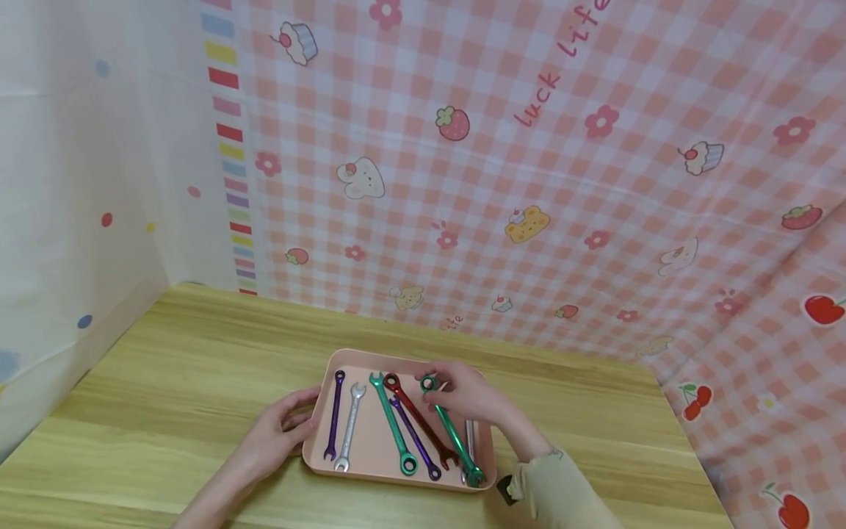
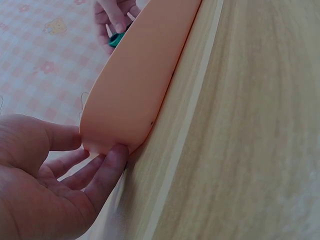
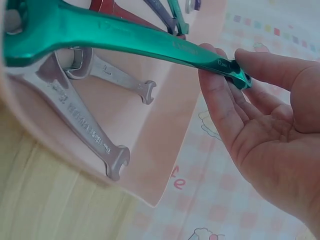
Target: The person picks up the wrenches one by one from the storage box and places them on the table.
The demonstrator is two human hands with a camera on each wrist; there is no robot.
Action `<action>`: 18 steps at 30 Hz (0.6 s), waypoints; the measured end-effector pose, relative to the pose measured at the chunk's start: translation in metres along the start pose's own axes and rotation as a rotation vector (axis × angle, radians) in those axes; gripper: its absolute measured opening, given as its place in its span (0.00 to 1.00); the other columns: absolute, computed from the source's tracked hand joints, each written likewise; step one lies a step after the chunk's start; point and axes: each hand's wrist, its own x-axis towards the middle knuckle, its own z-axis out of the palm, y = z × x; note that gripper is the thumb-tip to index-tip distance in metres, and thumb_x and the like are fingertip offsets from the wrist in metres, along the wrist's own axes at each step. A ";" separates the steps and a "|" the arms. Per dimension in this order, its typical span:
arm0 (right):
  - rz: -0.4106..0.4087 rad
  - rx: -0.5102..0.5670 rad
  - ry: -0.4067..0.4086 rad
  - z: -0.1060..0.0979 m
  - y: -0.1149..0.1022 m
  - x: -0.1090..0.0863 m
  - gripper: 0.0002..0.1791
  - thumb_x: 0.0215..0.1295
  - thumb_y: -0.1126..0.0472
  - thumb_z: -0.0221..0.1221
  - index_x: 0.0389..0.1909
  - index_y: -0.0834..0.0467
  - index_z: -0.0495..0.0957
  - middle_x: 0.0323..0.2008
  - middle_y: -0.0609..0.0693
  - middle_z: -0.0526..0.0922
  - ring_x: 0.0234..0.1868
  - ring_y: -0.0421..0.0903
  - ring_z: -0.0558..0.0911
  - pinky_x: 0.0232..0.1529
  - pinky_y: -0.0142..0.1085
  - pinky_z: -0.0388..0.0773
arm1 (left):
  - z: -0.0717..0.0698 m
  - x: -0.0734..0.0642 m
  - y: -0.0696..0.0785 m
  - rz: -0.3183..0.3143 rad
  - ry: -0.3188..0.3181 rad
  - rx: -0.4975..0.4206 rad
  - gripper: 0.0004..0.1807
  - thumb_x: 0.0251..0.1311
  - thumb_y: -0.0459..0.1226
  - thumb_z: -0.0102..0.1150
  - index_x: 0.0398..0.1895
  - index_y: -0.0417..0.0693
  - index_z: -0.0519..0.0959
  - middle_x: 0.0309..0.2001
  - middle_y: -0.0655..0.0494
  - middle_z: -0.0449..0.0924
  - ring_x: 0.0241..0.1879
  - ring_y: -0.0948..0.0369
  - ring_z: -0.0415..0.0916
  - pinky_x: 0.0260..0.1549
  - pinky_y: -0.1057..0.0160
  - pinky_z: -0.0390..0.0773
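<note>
A pink tray (image 1: 370, 481) holds several combination wrenches in purple, silver, green and red-brown. My right hand (image 1: 465, 393) pinches the ring end of a green wrench (image 1: 451, 430); its other end lies low over the tray's front right corner. The right wrist view shows thumb and fingers on this wrench's far tip, with silver wrenches (image 3: 80, 120) below it. My left hand (image 1: 274, 437) grips the tray's left side, fingertips on the outer wall (image 2: 135, 85). Nearest that hand inside lie a purple wrench (image 1: 335, 415) and a silver wrench (image 1: 350, 426).
The tray stands on a wood-grain table (image 1: 198, 382). Behind it hangs a pink checked cloth (image 1: 410, 191) with printed figures, and a white cloth (image 1: 79, 184) hangs at the left. Another green wrench (image 1: 391, 422) and a red-brown wrench (image 1: 419, 419) lie mid-tray.
</note>
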 end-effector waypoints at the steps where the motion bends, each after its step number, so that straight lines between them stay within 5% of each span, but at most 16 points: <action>1: -0.001 0.024 0.001 -0.001 0.000 -0.002 0.19 0.75 0.66 0.60 0.63 0.64 0.78 0.40 0.59 0.88 0.38 0.52 0.89 0.34 0.34 0.83 | 0.000 0.000 0.000 0.003 -0.004 0.002 0.31 0.74 0.26 0.52 0.79 0.38 0.62 0.76 0.28 0.65 0.69 0.37 0.76 0.54 0.52 0.90; 6: 0.017 0.112 0.025 -0.002 0.002 -0.011 0.23 0.76 0.68 0.58 0.70 0.64 0.74 0.44 0.63 0.86 0.41 0.57 0.90 0.37 0.43 0.87 | 0.000 0.000 0.000 0.010 -0.011 0.002 0.32 0.74 0.27 0.52 0.79 0.37 0.62 0.76 0.28 0.64 0.69 0.36 0.75 0.54 0.52 0.90; 10: 0.012 0.136 0.059 -0.002 0.004 -0.017 0.25 0.76 0.68 0.57 0.72 0.65 0.71 0.46 0.67 0.86 0.42 0.60 0.90 0.33 0.38 0.84 | 0.000 -0.001 0.001 -0.001 0.000 0.003 0.31 0.74 0.27 0.53 0.79 0.39 0.62 0.76 0.29 0.65 0.69 0.38 0.76 0.53 0.53 0.90; 18: 0.002 0.132 0.150 0.000 0.009 -0.026 0.24 0.76 0.66 0.58 0.70 0.63 0.73 0.41 0.61 0.87 0.38 0.47 0.87 0.29 0.31 0.80 | 0.001 -0.001 0.001 0.002 0.008 0.005 0.32 0.73 0.27 0.54 0.79 0.39 0.63 0.76 0.29 0.65 0.68 0.38 0.76 0.53 0.54 0.91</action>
